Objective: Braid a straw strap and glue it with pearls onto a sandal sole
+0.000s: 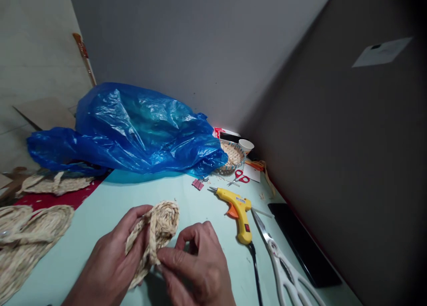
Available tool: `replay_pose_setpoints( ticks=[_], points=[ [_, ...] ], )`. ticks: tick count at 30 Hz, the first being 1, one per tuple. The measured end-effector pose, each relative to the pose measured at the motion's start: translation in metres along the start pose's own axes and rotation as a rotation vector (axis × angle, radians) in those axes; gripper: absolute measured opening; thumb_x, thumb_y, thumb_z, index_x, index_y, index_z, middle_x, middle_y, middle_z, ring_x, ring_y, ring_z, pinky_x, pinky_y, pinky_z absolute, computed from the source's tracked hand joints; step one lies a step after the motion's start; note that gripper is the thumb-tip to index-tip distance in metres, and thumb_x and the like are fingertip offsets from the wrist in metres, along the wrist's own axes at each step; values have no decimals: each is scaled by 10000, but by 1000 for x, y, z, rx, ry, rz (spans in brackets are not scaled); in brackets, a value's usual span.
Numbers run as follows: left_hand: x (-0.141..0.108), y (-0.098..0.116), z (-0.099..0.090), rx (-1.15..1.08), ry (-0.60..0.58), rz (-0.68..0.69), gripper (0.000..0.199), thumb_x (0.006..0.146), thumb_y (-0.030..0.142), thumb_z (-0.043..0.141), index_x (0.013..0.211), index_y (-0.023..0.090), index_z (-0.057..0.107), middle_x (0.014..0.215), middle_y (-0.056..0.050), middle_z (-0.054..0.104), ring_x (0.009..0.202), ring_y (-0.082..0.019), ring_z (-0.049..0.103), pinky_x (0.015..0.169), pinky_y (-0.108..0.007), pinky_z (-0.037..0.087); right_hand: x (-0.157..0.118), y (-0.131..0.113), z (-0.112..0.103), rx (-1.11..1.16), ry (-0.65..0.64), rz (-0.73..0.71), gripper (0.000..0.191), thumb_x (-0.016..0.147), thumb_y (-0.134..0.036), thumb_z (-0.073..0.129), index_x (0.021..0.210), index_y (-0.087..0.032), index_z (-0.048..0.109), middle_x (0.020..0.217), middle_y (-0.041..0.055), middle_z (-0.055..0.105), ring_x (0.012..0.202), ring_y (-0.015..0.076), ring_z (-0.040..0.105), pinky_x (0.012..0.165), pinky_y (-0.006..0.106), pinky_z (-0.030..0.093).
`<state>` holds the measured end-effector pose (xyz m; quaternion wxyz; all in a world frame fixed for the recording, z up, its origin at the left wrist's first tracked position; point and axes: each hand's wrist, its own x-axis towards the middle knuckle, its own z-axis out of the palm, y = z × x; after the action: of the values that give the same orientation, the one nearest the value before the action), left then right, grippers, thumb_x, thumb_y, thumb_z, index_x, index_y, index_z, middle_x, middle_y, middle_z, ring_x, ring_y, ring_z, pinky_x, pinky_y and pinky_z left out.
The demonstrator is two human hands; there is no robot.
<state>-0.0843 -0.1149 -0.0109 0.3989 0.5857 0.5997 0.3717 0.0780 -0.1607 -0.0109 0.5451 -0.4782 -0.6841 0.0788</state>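
Woven straw piece (168, 220), slipper-shaped, with a braided strap (152, 235) running across it. Location: near middle of the scene, tilted, between the two hands above a pale green tabletop (110, 199).

Left hand (115, 255): wrapped around the left side of the piece, bearing it; fingers partly hidden by straw and strap.

Right hand (200, 263): thumb and forefinger narrowed to a pinch at the near end of the strap. Whether anything small sits inside the pinch, cannot tell.

Step in hand, by judgement: setting or pressing the strap end against the edge of the piece. Next move, by judgement: calls for a steady left hold and firm, even fingertip pressure, so that the end lies flush and the strap keeps its arch.

Associated items, right: yellow glue gun (236, 200), lying on its side, nozzle to the left, cord running near; large white-handled scissors (273, 248), just beside it; dark flat slab (305, 246), farther right.

Far middle: pink binder clip (198, 184); red-handled scissors (241, 178); shallow woven basket (240, 165); white cup (246, 145).

Far left: blue plastic bag (140, 132), crumpled.

Left: two further straw pieces, one near (40, 246), one farther (55, 184).
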Motion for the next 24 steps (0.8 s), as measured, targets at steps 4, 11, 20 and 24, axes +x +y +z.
replay_pose_setpoints(
  ticks=[4, 11, 20, 24],
  points=[
    [-3, -8, 0, 65, -5, 67, 439, 891, 629, 473, 1145, 305, 625, 1032, -43, 813, 880, -268, 776, 762, -304, 610, -10, -2, 8, 91, 40, 74, 219, 913, -269, 588, 895, -261, 806, 653, 11, 576, 554, 135, 536, 494, 256, 360],
    [-4, -18, 1, 37, -96, -14, 573, 893, 721, 443, 1281, 312, 545, 1104, -37, 796, 885, -258, 749, 844, -329, 603, -11, -9, 14, 170, 134, 156, 196, 823, -209, 598, 888, -266, 774, 692, 9, 645, 647, 155, 629, 518, 233, 423],
    [-8, -16, 1, 51, -139, -4, 565, 905, 703, 450, 1285, 292, 532, 1130, -50, 798, 1003, -251, 758, 877, -299, 597, 4, -2, -8, 40, -101, -134, 103, 890, -181, 603, 929, -203, 695, 753, 16, 739, 587, 160, 635, 537, 281, 486],
    [-9, -8, -1, 134, -98, 82, 466, 927, 640, 441, 1207, 290, 573, 1078, -35, 821, 1031, -244, 776, 798, -251, 603, 7, -1, -11, 6, -58, -182, 78, 868, -153, 662, 908, -194, 715, 745, 25, 727, 575, 154, 589, 520, 285, 451]
  ],
)
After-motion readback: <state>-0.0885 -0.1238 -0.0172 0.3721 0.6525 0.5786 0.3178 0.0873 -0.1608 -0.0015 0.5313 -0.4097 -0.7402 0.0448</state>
